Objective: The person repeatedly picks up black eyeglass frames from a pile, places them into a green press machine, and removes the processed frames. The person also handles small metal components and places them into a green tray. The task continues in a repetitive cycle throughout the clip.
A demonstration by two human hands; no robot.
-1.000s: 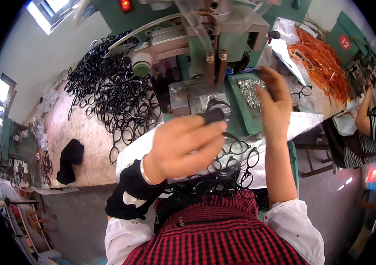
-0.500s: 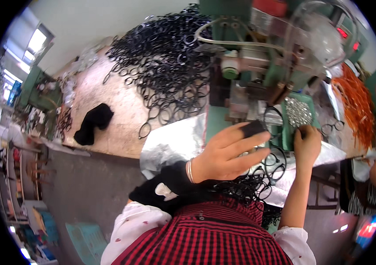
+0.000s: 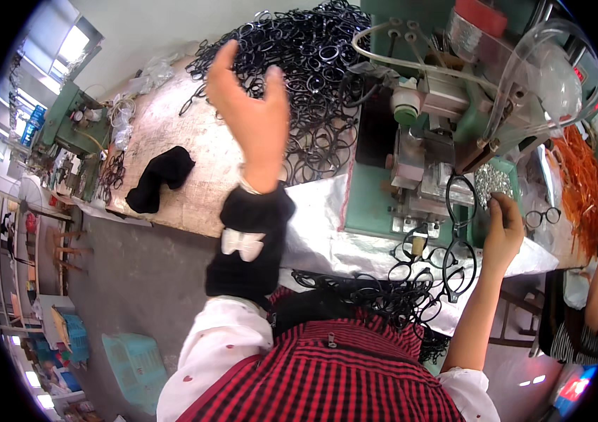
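Left hand (image 3: 253,116) spread, seemingly empty, over the pile of black frames (image 3: 320,77). Right hand (image 3: 504,228) bent beside metal bits (image 3: 492,181); can't tell if gripping. Glasses frame (image 3: 458,232) nearby. I'd lift single rims, avoiding tangles.

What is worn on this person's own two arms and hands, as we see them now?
The left arm has a white sleeve with small red marks, then a black cuff bearing a white patch; the left hand is gloveless. The right arm's white sleeve ends near the elbow; the right hand shows no full glove.
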